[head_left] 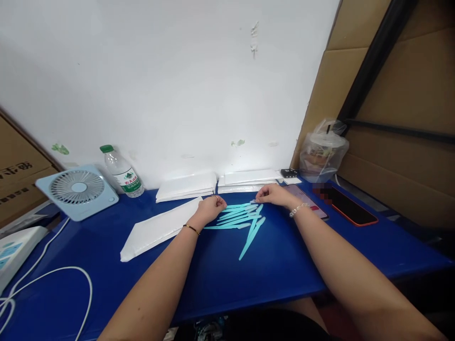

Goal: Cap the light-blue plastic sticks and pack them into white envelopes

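Note:
Several thin turquoise eyebrow razors (232, 219) with pale, clear-looking capped ends lie in a loose row on the blue table. Two or three of them slant towards the table's front edge. My left hand (212, 209) is closed, its fingertips pinched at the left end of the farthest razor (239, 207). At that razor's capped right end, my right hand (273, 195) is also closed in a pinch. Under and beside my left wrist lies a white padded envelope (156, 232), set at an angle.
Stacks of white envelopes (186, 185) stand against the wall. A blue fan (78, 192) and a water bottle (124, 175) are at the left, near a white cable (67, 268). At the right are a phone (348, 206), another phone (304, 199) and a bagged drink cup (322, 154).

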Tool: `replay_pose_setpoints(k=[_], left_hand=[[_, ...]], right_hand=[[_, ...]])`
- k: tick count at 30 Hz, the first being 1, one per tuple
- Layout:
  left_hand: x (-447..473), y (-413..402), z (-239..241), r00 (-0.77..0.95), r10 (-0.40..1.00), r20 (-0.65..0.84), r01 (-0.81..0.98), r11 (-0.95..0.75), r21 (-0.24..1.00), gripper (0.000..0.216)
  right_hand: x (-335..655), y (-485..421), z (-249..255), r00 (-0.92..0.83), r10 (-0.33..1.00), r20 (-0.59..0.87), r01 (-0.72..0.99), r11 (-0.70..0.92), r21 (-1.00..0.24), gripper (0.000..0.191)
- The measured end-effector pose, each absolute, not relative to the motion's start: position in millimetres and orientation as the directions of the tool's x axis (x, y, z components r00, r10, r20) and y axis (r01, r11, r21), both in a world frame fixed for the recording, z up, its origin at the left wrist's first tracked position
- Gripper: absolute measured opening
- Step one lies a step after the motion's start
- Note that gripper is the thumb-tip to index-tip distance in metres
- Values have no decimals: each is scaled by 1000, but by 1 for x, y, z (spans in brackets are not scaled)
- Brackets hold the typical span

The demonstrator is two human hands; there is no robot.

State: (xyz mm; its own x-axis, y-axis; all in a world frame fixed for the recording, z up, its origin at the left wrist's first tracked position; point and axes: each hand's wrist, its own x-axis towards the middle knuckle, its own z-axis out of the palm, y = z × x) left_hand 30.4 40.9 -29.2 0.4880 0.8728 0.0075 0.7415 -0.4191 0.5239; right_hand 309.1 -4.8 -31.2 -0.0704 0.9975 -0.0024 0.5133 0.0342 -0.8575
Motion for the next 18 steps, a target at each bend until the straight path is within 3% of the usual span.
replay_pose_setpoints(k=[5,11,18], left_hand=[[33,34,-26,505,847,162,742,-523,419,28],[35,29,-26,598,796,99,703,-580,411,23],[34,35,-28,587,809,31,635,-484,602,22]], right_hand=[[300,-7,-29,-149,973,176,639,231,-734,19],[285,-11,-31,-244,966,81,652,225,-724,21],[287,-16,-19,-285,958,-14,593,165,-788,27]])
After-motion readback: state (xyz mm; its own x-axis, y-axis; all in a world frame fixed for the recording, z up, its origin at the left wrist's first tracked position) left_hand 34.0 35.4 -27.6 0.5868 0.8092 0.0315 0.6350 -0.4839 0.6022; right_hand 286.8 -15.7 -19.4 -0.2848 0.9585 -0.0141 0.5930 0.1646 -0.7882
